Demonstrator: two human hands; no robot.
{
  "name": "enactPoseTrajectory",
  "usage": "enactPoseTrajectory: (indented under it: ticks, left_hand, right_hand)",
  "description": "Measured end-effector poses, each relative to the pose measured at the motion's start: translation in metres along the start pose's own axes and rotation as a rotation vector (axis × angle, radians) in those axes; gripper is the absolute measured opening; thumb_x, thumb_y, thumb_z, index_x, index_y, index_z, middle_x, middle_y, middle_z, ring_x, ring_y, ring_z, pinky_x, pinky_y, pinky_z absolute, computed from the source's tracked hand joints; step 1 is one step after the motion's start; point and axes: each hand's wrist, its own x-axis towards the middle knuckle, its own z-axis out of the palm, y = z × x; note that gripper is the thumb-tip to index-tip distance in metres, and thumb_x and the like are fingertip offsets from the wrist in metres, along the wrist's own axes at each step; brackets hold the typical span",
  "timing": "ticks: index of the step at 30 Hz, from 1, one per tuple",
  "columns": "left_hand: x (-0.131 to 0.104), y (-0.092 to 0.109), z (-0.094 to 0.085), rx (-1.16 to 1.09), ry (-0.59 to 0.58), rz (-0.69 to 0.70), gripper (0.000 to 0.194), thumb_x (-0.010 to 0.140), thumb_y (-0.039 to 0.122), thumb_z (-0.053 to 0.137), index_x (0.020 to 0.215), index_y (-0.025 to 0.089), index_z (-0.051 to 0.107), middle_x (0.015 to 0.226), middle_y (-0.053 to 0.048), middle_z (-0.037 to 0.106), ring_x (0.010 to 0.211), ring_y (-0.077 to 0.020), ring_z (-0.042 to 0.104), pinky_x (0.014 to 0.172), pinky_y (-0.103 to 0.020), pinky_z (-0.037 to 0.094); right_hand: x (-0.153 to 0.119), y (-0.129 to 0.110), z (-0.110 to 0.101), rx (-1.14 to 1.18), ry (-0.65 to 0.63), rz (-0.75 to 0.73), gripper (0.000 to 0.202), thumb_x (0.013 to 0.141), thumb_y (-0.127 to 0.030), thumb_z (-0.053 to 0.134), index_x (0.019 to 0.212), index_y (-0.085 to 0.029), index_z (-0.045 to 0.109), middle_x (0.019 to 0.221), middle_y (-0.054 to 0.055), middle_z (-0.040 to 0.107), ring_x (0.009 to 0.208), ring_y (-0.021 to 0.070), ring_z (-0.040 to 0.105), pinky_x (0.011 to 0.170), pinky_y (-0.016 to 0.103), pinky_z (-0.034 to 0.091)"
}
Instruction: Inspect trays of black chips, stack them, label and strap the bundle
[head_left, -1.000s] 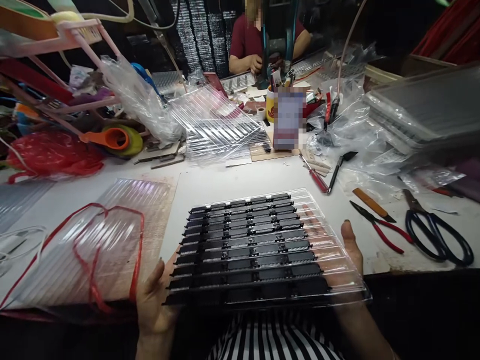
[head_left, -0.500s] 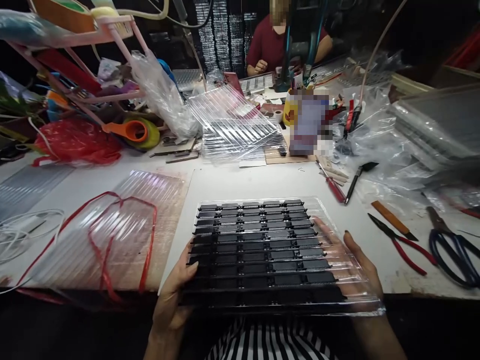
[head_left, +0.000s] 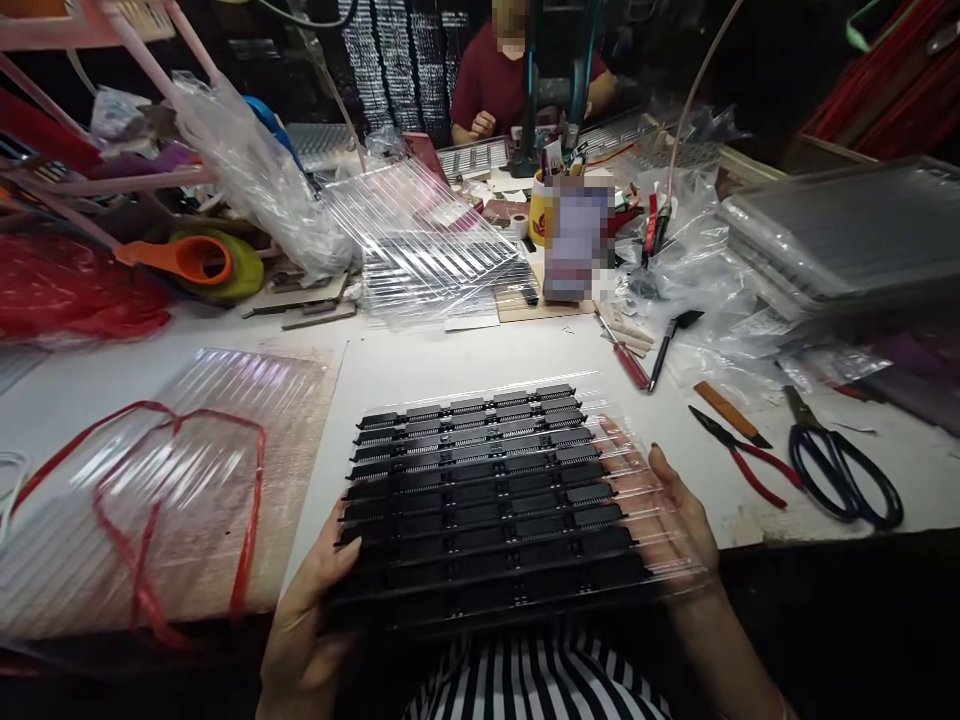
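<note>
A clear plastic tray (head_left: 660, 540) is held between my two hands at the front edge of the table. Rows of black connector-like parts (head_left: 480, 500) with fine pins fill most of its grooves. My left hand (head_left: 311, 590) grips the tray's left edge, thumb on top and the other fingers hidden beneath. On the opposite side, my right hand (head_left: 686, 520) holds the right edge, its fingers showing through the clear plastic underneath. The tray tilts slightly, its left side lower than its right.
Red-handled pliers (head_left: 746, 455), scissors (head_left: 840, 460), a screwdriver (head_left: 626, 355) and a black-handled tool (head_left: 670, 350) lie right. Stacked clear trays (head_left: 427, 240) stand behind. Leftward are another clear tray (head_left: 232, 400) and red ribbon (head_left: 251, 520). A person (head_left: 480, 80) sits opposite.
My view has swung to the right, so the table things appear further left. The tray has tipped a little, its left side dropping. Both hands keep their hold.
</note>
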Motion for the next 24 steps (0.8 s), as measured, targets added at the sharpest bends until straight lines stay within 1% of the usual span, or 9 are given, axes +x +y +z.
enactPoseTrajectory:
  ticks: [2, 5, 9, 11, 14, 16, 18, 21, 24]
  left_hand:
    - [0.001, -0.001, 0.003, 0.008, 0.01, 0.022, 0.064, 0.083, 0.01, 0.047, 0.141, 0.033, 0.033, 0.121, -0.002, 0.063, 0.111, -0.0225, 0.058, 0.102, -0.038, 0.041]
    - [0.002, -0.002, 0.007, 0.037, 0.024, 0.062, 0.064, 0.083, 0.009, 0.049, 0.141, 0.031, 0.033, 0.12, -0.004, 0.063, 0.111, -0.0232, 0.058, 0.102, -0.039, 0.041]
    - [0.003, -0.003, 0.003, 0.078, -0.004, 0.079, 0.064, 0.083, 0.01, 0.05, 0.141, 0.029, 0.032, 0.121, -0.006, 0.061, 0.109, -0.0235, 0.059, 0.101, -0.04, 0.042]
    - [0.003, -0.003, -0.002, 0.081, -0.032, 0.086, 0.063, 0.083, 0.01, 0.05, 0.141, 0.029, 0.032, 0.123, -0.006, 0.06, 0.109, -0.0231, 0.059, 0.101, -0.04, 0.041]
    - [0.003, -0.003, -0.005, 0.081, -0.067, 0.098, 0.062, 0.083, 0.009, 0.05, 0.14, 0.026, 0.032, 0.123, -0.008, 0.059, 0.109, -0.023, 0.059, 0.1, -0.039, 0.041]
    - [0.003, -0.003, -0.005, 0.069, -0.082, 0.103, 0.061, 0.083, 0.009, 0.05, 0.14, 0.023, 0.033, 0.122, -0.009, 0.059, 0.109, -0.0232, 0.059, 0.1, -0.038, 0.042]
    - [0.003, -0.002, -0.004, 0.051, -0.085, 0.099, 0.061, 0.082, 0.008, 0.049, 0.139, 0.022, 0.033, 0.121, -0.009, 0.059, 0.108, -0.0233, 0.059, 0.099, -0.038, 0.043]
    - [0.004, 0.0, -0.003, 0.045, -0.078, 0.077, 0.059, 0.083, 0.009, 0.049, 0.138, 0.021, 0.034, 0.118, -0.009, 0.06, 0.105, -0.0235, 0.061, 0.097, -0.038, 0.044]
    - [0.005, 0.001, -0.003, 0.064, -0.074, 0.065, 0.057, 0.083, 0.011, 0.05, 0.137, 0.02, 0.036, 0.116, -0.01, 0.062, 0.104, -0.0238, 0.061, 0.096, -0.038, 0.045]
  right_hand:
    - [-0.001, 0.0, 0.0, 0.011, 0.0, 0.005, 0.045, 0.092, -0.044, 0.034, 0.133, -0.03, 0.046, 0.141, -0.001, 0.044, 0.124, 0.0222, 0.048, 0.103, 0.044, 0.04]
    - [-0.002, -0.001, -0.002, -0.004, 0.039, 0.0, 0.044, 0.092, -0.043, 0.035, 0.133, -0.031, 0.047, 0.141, -0.003, 0.044, 0.125, 0.0197, 0.047, 0.104, 0.041, 0.04]
    - [-0.003, -0.001, -0.005, -0.066, 0.115, -0.036, 0.045, 0.091, -0.044, 0.038, 0.133, -0.032, 0.046, 0.14, -0.005, 0.044, 0.127, 0.0156, 0.044, 0.106, 0.034, 0.038]
    - [-0.002, -0.001, -0.007, -0.107, 0.141, -0.04, 0.047, 0.09, -0.047, 0.041, 0.134, -0.032, 0.045, 0.14, -0.005, 0.044, 0.127, 0.0171, 0.043, 0.107, 0.037, 0.036]
    - [-0.001, 0.0, -0.009, -0.154, 0.142, -0.026, 0.052, 0.087, -0.051, 0.044, 0.136, -0.032, 0.043, 0.14, -0.002, 0.043, 0.127, 0.0239, 0.043, 0.107, 0.048, 0.034]
    - [-0.003, 0.002, -0.01, -0.168, 0.128, -0.019, 0.056, 0.086, -0.054, 0.044, 0.137, -0.03, 0.041, 0.141, 0.001, 0.043, 0.128, 0.0271, 0.042, 0.106, 0.053, 0.034]
    - [-0.006, 0.005, -0.01, -0.181, 0.107, -0.024, 0.062, 0.084, -0.059, 0.043, 0.138, -0.028, 0.039, 0.142, 0.002, 0.041, 0.13, 0.0281, 0.04, 0.106, 0.053, 0.034]
    - [-0.013, 0.009, -0.012, -0.204, 0.074, -0.086, 0.068, 0.083, -0.063, 0.04, 0.139, -0.024, 0.039, 0.145, 0.003, 0.037, 0.132, 0.0277, 0.036, 0.107, 0.049, 0.035]
    - [-0.016, 0.009, -0.015, -0.221, 0.08, -0.117, 0.062, 0.086, -0.056, 0.041, 0.14, -0.025, 0.038, 0.145, 0.003, 0.037, 0.13, 0.0273, 0.038, 0.106, 0.049, 0.035]
